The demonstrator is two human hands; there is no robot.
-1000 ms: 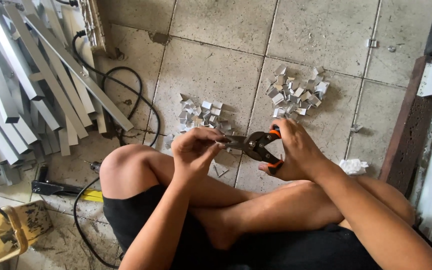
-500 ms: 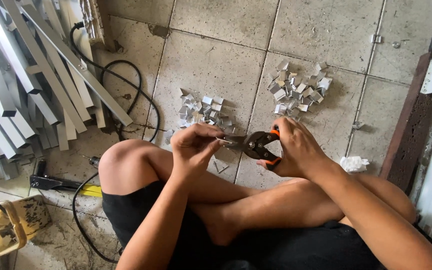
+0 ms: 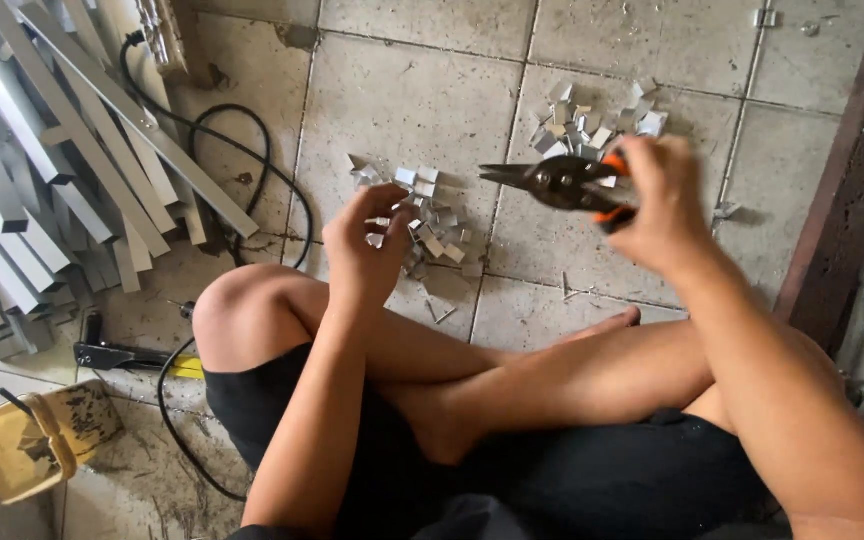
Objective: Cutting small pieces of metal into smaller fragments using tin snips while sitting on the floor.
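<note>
My right hand [image 3: 657, 205] has its grip closed around the orange handles of a pair of tin snips [image 3: 562, 183]. The dark blades are shut and point left, held up above the tiled floor [image 3: 402, 90]. My left hand [image 3: 367, 245] hangs apart from the snips, over my raised left knee [image 3: 242, 310], with the fingers curled loosely inward. A small pale metal piece [image 3: 376, 240] shows at the fingertips, but I cannot tell whether I am pinching it or whether it lies on the floor behind them.

Just beyond my left hand lies a heap of small cut metal bits [image 3: 427, 225], spread over a tile joint. A second heap [image 3: 597, 120] lies farther off, just behind the snips. A few thin slivers [image 3: 577, 293] lie on the floor near my foot [image 3: 602, 325].

I sit cross-legged in dark shorts [image 3: 552, 480]. Off to my left, long grey metal channels [image 3: 42, 170] lie stacked slantwise. A black cable [image 3: 222, 150] loops across the tiles beside them. Nearer my hip lies a black tool with a yellow part [image 3: 132, 357], and a dirty yellow tub [image 3: 27, 440] sits at the lower left corner. A dark upright post [image 3: 832, 200] stands at the right edge.
</note>
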